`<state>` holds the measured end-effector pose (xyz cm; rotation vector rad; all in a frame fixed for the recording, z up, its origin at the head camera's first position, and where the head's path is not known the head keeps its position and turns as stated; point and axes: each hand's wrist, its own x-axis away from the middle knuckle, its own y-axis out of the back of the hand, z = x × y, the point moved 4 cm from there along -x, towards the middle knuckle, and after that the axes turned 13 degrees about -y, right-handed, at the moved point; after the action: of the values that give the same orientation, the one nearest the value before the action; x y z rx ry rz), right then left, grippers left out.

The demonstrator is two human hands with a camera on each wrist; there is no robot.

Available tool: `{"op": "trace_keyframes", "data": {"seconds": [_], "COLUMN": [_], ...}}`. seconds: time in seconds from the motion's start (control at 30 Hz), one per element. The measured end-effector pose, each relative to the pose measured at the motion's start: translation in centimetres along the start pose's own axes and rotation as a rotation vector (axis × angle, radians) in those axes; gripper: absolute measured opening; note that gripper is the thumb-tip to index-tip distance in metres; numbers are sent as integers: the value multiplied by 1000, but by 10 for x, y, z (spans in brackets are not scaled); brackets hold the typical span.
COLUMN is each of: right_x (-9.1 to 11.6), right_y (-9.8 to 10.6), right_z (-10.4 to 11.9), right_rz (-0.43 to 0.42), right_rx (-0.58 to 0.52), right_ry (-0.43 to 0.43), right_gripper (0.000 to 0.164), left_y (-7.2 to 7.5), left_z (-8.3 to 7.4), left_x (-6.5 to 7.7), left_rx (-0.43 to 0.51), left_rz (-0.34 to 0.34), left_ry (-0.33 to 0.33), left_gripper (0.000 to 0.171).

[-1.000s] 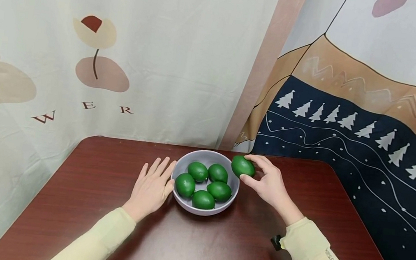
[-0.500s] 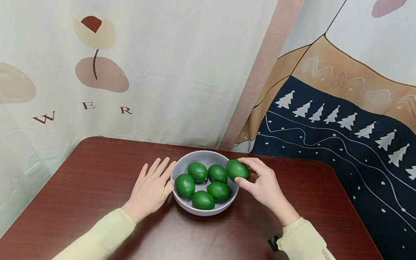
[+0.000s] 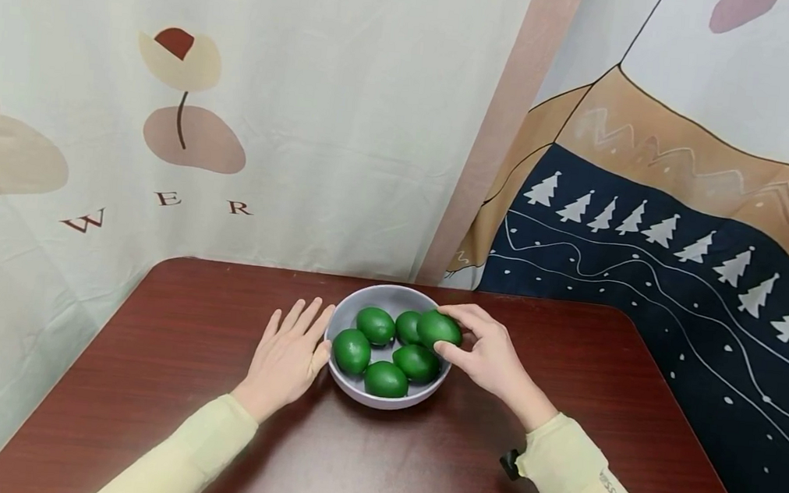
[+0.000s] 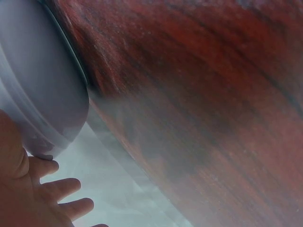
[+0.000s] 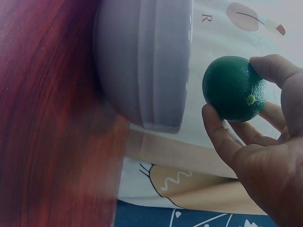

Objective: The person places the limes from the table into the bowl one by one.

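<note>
A green lime [image 3: 439, 329] is pinched between the thumb and fingers of my right hand [image 3: 493, 358], above the right side of a grey bowl [image 3: 384, 402]. In the right wrist view the lime [image 5: 233, 89] is held over the bowl's rim, its pale stem spot showing. Several more limes [image 3: 386, 379] lie in the bowl, and the held one partly covers one at the back. My left hand [image 3: 286, 358] rests against the bowl's left side with its fingers straight and spread. In the left wrist view those fingertips [image 4: 45, 166] touch the bowl [image 4: 42, 71] near its rim.
The bowl stands toward the far edge of a dark red-brown wooden table [image 3: 374, 480]. Behind the table hangs a pale curtain [image 3: 321, 115] with flower prints and letters. A dark blue cloth [image 3: 641, 323] with white trees hangs at the right.
My right hand has carried the lime leftward and slightly nearer to me, from the bowl's right rim to over the limes inside. The left hand has stayed in place.
</note>
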<state>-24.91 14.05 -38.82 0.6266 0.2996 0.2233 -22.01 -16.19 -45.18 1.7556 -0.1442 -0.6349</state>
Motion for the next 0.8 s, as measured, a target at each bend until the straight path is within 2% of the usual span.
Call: {"op": "trace_keyframes", "data": {"seconds": [0.3,0.8], "right_x": [0,-2], "right_y": [-12,-22], "right_z": [0,4], "right_rz": [21,53], "right_rx": [-5,71], "right_ry": [5,30], "right_gripper": [47,46], "left_y": [0,0], "left_z": [0,0], "left_x": [0,0], "left_rx": [-5,2], "left_rz": [6,-1], "left_ry": [-2,-2], "left_gripper": [57,57]}}
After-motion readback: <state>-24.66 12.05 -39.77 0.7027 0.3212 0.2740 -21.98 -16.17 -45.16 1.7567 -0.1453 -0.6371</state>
